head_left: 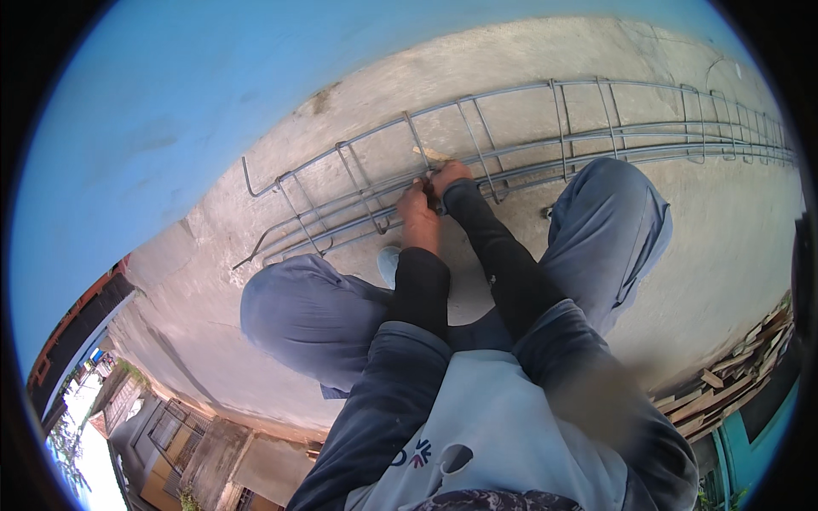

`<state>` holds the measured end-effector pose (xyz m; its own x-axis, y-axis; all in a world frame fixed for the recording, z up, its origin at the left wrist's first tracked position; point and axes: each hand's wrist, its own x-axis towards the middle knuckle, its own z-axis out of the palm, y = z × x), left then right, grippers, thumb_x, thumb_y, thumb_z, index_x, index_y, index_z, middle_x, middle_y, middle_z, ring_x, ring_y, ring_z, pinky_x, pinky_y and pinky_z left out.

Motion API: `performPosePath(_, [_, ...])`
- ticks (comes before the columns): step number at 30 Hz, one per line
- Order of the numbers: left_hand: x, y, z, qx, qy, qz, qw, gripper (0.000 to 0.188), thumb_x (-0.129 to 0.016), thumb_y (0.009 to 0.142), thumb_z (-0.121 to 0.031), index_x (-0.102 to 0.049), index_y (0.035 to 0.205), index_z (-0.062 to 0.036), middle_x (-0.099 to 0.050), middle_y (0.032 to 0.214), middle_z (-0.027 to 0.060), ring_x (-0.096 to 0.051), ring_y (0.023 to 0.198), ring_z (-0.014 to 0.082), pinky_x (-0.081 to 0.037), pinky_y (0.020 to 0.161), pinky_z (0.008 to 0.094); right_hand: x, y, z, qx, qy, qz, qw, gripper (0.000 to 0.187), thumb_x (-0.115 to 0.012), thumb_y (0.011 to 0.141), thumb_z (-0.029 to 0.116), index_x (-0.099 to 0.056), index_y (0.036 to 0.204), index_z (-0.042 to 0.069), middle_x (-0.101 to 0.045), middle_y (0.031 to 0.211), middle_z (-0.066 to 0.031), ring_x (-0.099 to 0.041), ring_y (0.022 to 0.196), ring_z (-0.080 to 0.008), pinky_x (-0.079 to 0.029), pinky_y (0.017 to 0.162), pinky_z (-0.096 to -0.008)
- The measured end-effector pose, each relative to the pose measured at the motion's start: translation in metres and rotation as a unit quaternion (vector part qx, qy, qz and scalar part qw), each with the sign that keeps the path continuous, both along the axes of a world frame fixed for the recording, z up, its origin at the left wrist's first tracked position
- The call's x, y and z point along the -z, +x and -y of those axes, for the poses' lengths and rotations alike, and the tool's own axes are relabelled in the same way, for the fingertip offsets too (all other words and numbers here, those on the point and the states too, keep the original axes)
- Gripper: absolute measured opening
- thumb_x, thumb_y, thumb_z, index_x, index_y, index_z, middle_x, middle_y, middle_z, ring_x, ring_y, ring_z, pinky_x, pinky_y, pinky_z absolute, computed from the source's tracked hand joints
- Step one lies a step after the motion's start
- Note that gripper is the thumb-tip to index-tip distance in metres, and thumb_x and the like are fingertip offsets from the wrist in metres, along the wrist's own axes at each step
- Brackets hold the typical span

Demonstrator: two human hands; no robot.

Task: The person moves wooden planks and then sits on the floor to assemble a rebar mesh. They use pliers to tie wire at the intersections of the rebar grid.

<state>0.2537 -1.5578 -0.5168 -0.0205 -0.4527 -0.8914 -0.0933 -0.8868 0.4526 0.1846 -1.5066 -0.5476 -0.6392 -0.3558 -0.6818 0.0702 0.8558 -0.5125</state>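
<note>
A long rebar cage (584,136), made of grey steel bars with bent rectangular stirrups, lies on the concrete floor in front of me. My left hand (415,203) and my right hand (446,175) are close together at its near lower bars, between two stirrups. Both have their fingers closed. Whatever they pinch is small and mostly hidden by the fingers. Just beyond my right hand is a flat yellowish strip (433,154), too small to name. One bar's bent end (248,177) sticks out at the cage's left end.
A blue wall (170,111) rises beyond the concrete floor (528,51). My bent knees (609,238) are on either side of my arms. Stacked wooden boards (724,383) lie at the right rear. Buildings with a gate (175,434) appear at the lower left.
</note>
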Motion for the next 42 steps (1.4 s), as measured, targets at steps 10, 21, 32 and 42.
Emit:
performPosePath(10, [-0.005,-0.024,0.009,0.108,0.050,0.144,0.982,0.020,-0.061,0.096,-0.008,-0.063,0.106,0.0085,-0.068,0.101,0.0151,-0.068,0.083,0.0235,-0.055,0.065,0.0390,-0.013,-0.006,-0.003,-0.028,0.005,0.012,1.000,0.040,-0.068,0.086,0.037,-0.072,0.102,0.000,-0.069,0.106,-0.0226,-0.066,0.104,-0.0368,-0.052,0.092,-0.0415])
performPosePath(21, [0.040,0.002,0.017,-0.060,0.067,-0.094,0.992,0.023,-0.051,0.092,0.001,-0.059,0.113,0.0069,-0.065,0.100,0.0169,-0.065,0.081,0.0282,-0.054,0.069,0.0394,-0.006,0.002,0.004,-0.026,0.003,-0.038,0.999,0.040,-0.069,0.085,0.036,-0.071,0.102,-0.001,-0.069,0.103,-0.0240,-0.066,0.101,-0.0393,-0.053,0.089,-0.0436])
performPosePath(32, [0.022,0.002,0.005,-0.040,0.053,-0.176,0.982,0.025,-0.051,0.091,-0.007,-0.064,0.112,-0.0025,-0.066,0.096,0.0167,-0.066,0.084,0.0292,-0.055,0.075,0.0433,-0.016,0.000,-0.004,-0.007,-0.002,-0.055,0.998,0.034,-0.070,0.082,0.034,-0.073,0.097,0.003,-0.070,0.094,-0.0222,-0.067,0.093,-0.0396,-0.053,0.085,-0.0442])
performPosePath(42, [-0.045,-0.011,0.027,0.544,-0.418,0.301,0.662,0.023,-0.061,0.089,-0.029,-0.074,0.106,-0.0211,-0.072,0.107,0.0093,-0.063,0.108,0.0278,-0.028,0.103,0.0475,-0.015,-0.001,-0.003,-0.015,-0.010,-0.023,1.000,0.039,-0.071,0.084,0.036,-0.072,0.097,-0.001,-0.069,0.098,-0.0252,-0.066,0.097,-0.0402,-0.053,0.085,-0.0446])
